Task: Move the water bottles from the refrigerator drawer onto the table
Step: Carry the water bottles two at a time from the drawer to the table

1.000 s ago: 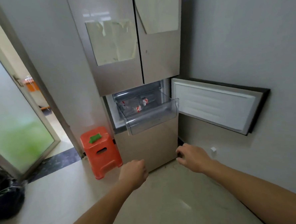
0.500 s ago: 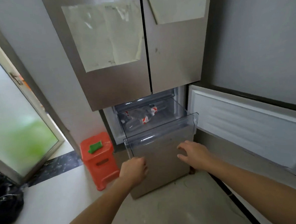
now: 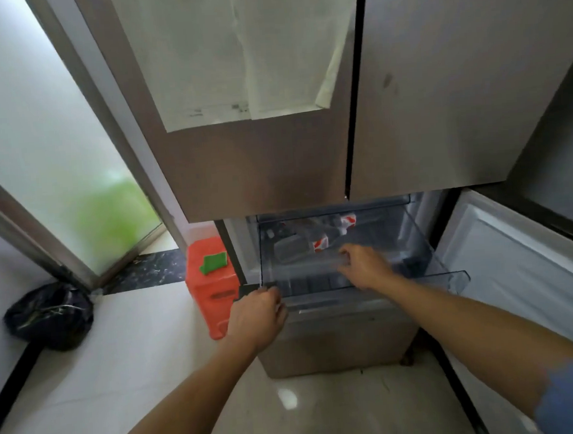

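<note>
Two clear water bottles with red and white labels lie in the pulled-out clear plastic drawer [image 3: 450, 278] of the refrigerator: a nearer bottle [image 3: 302, 247] and a farther bottle [image 3: 345, 221]. My right hand [image 3: 365, 265] reaches over the drawer's front rim into the drawer. Its fingers are loosely bent just right of the nearer bottle and hold nothing. My left hand [image 3: 257, 314] is at the drawer's front left corner, fingers curled over the rim. The table is not in view.
The compartment's door [image 3: 523, 269] stands swung open on the right. An orange stool [image 3: 210, 282] with a green object on it stands left of the refrigerator, a dark bag [image 3: 49, 315] lies on the floor further left, and a frosted glass door [image 3: 46, 157] is behind it.
I have stepped closer to the refrigerator. My right hand has gone up from below the drawer into it, and my left hand has risen to the drawer's front left corner.
</note>
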